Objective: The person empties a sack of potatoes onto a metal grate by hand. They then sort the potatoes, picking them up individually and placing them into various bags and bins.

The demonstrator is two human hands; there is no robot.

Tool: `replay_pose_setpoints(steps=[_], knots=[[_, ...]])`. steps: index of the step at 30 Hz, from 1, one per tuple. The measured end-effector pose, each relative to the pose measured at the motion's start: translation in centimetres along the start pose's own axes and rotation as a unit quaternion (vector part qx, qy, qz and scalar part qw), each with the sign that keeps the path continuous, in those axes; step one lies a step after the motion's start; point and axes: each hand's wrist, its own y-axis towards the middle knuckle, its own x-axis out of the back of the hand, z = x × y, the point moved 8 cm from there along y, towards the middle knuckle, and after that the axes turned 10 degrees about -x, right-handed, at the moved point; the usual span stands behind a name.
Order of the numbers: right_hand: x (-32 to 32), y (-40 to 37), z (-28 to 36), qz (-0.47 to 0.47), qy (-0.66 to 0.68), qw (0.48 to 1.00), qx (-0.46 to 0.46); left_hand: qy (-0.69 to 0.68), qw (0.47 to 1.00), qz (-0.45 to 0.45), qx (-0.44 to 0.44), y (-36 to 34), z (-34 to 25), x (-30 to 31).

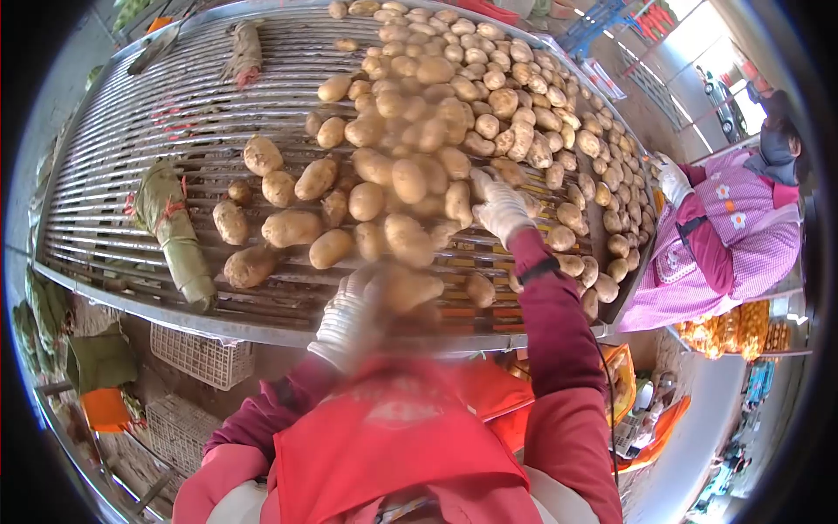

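Many brown potatoes (408, 181) lie spread over a sorting table of parallel metal bars (113, 175). My right hand (502, 205), in a white knit glove, reaches in among them from the right. Its fingers stretch forward, apart, against potatoes at the edge of the pile. My left hand (349, 319), gloved too, is low at the table's near edge. A large potato (407, 288) lies right beside its fingers, which are smeared, so their grip does not show. A blurry patch also softens the potatoes in the middle.
Rolled green sacks (175, 236) lie on the bars at left, with another bundle (244, 52) farther back. A co-worker (724, 227) stands at the right end, a gloved hand near the potatoes. Plastic crates (205, 354) sit below the near metal rim (166, 307).
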Motion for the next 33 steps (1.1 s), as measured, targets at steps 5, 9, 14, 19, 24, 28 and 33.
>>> replay_pose_setpoints(steps=[5,9,14,19,24,28,33], knots=[[-3.0,-1.3,-0.6,0.024,-0.036,0.999,-0.029,0.012,1.0,0.004,0.008,-0.3,0.5,-0.2],[-3.4,-4.0,-3.8,0.102,0.068,0.991,-0.049,-0.002,1.0,-0.001,0.005,-0.2,0.2,0.2],[0.6,-1.5,-2.1,0.089,0.382,0.905,-0.166,-0.016,1.0,-0.004,-0.006,0.0,0.0,0.2],[-6.8,4.3,-1.5,0.257,0.472,0.826,-0.169,-0.016,1.0,-0.009,0.001,0.0,0.0,0.1],[-5.2,2.7,1.9,0.281,0.107,0.954,0.016,-0.026,0.999,-0.017,0.006,0.1,0.0,0.3],[-5.6,-1.7,1.7,0.31,0.392,0.86,-0.1,-0.019,1.0,-0.011,0.01,0.0,0.4,0.1],[-4.2,-3.0,-0.1,0.217,0.389,0.892,-0.07,-0.036,0.999,-0.018,0.001,0.1,0.1,0.4]])
